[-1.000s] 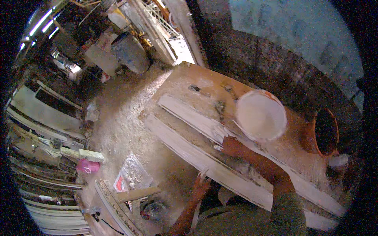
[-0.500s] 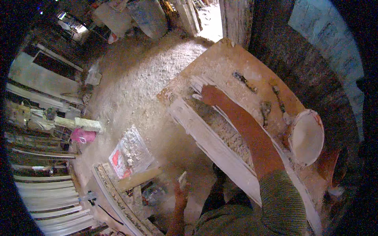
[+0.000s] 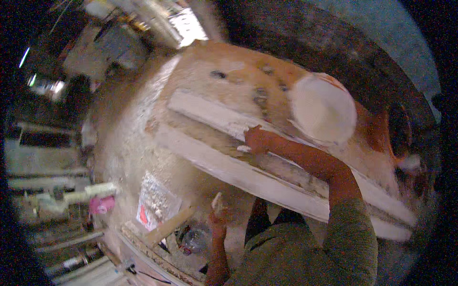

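On a brown work board [image 3: 229,55] lie two long white, plaster-like strips side by side, with a crumbly groove [image 3: 210,136] between them. My right hand [image 3: 257,139] reaches across the groove to the far strip [image 3: 200,108]. Its fingers rest on that strip's inner edge, and the whitened thumb stands apart over the groove. The near strip [image 3: 214,167] runs along my side of the board. Low by my body, my left hand [image 3: 218,217] is raised off the strips with white coating at its tip. Blur hides whether it holds anything.
A white bucket [image 3: 324,108] stands on the board at right, with blurred dark tools [image 3: 261,97] near it. Down at left are a crumb-covered plastic sheet [image 3: 157,202], a wooden plank [image 3: 169,225] and a pink bag [image 3: 101,205]. Light enters through a far doorway [image 3: 188,26].
The view has turned, swinging the board and bucket leftward and up in the picture. My right hand has come back along the far strip from its far end. My left hand stays low.
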{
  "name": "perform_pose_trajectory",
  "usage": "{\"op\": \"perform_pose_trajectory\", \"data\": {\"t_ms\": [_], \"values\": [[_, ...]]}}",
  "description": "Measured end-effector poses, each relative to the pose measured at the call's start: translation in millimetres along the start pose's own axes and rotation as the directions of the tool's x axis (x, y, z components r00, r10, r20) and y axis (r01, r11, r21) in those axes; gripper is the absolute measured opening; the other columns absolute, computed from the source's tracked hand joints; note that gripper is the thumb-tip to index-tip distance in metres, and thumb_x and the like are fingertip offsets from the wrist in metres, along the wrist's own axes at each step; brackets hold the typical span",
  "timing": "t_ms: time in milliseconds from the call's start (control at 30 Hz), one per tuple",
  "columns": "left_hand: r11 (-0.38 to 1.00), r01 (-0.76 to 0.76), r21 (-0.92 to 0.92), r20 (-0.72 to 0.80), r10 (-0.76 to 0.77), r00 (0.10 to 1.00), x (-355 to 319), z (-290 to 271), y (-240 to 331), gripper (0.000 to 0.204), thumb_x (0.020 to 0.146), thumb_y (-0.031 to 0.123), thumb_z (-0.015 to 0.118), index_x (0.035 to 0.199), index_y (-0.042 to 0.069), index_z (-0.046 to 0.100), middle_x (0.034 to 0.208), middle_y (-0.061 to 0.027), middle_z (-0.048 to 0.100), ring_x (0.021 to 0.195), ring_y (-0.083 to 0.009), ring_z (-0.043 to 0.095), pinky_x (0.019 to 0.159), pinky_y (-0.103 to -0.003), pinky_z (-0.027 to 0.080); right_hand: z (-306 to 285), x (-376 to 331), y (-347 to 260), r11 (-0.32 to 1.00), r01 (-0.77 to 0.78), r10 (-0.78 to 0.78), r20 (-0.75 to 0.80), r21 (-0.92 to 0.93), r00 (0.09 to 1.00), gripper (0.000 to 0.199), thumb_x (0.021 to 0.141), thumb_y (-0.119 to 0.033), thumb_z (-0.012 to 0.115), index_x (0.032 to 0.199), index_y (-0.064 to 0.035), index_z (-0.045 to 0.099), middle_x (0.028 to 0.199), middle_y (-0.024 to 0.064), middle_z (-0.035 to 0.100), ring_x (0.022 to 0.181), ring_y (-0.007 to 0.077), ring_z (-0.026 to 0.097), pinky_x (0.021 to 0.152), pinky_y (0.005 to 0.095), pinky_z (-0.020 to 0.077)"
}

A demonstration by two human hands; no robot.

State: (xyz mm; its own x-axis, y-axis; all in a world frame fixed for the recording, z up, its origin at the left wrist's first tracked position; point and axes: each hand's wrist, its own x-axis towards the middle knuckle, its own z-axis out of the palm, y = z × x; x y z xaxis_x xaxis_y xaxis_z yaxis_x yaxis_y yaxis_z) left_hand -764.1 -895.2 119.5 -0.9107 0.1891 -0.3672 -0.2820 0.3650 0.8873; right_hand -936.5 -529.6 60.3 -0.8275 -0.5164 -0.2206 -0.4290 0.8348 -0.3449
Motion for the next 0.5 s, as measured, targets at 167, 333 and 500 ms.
{"op": "perform_pose_trajectory", "data": {"t_ms": [167, 333, 500], "values": [[0.937, 0.255, -0.24, 0.169, -0.219, 0.961, -9.9, 47.9, -29.7, 0.062, 0.096, 0.028, 0.07, 0.147, 0.003, 0.046, 0.149, -0.0164, 0.046, 0.135, -0.0301, 0.046, 0.11, -0.044, 0.041, 73.4, -197.8, 9.5, 0.986, -0.088, 0.101, -0.081, 0.145, 0.992, 0.079, 0.101, -0.065, 0.034, 0.091, 0.0058, 0.067, 0.091, 0.0272, 0.065, 0.09, 0.0435, 0.064, 0.085, 0.0598, 0.0517], [0.943, -0.327, 0.059, 0.272, 0.3, 0.914, -11.3, 125.8, -11.8, 0.065, 0.094, 0.029, 0.073, 0.148, 0.003, 0.046, 0.151, -0.018, 0.039, 0.135, -0.0316, 0.044, 0.111, -0.047, 0.039, 116.2, -422.2, -9.2, 0.968, -0.219, 0.234, -0.119, 0.121, 0.965, 0.065, 0.097, -0.059, 0.05, 0.088, 0.0033, 0.068, 0.091, 0.0236, 0.066, 0.087, 0.042, 0.064, 0.085, 0.0536, 0.0524], [0.967, -0.222, 0.127, 0.295, 0.177, 0.939, -16.9, 212.4, 58.5, 0.07, 0.095, 0.037, 0.07, 0.15, 0.002, 0.043, 0.156, -0.0218, 0.031, 0.14, -0.0336, 0.039, 0.115, -0.045, 0.034, 157.9, -608.5, -79.8, 0.679, -0.662, 0.717, -0.092, 0.318, 0.692, 0.066, 0.096, -0.059, 0.051, 0.095, 0.0044, 0.069, 0.093, 0.0257, 0.065, 0.089, 0.042, 0.065, 0.084, 0.0543, 0.051]]}}
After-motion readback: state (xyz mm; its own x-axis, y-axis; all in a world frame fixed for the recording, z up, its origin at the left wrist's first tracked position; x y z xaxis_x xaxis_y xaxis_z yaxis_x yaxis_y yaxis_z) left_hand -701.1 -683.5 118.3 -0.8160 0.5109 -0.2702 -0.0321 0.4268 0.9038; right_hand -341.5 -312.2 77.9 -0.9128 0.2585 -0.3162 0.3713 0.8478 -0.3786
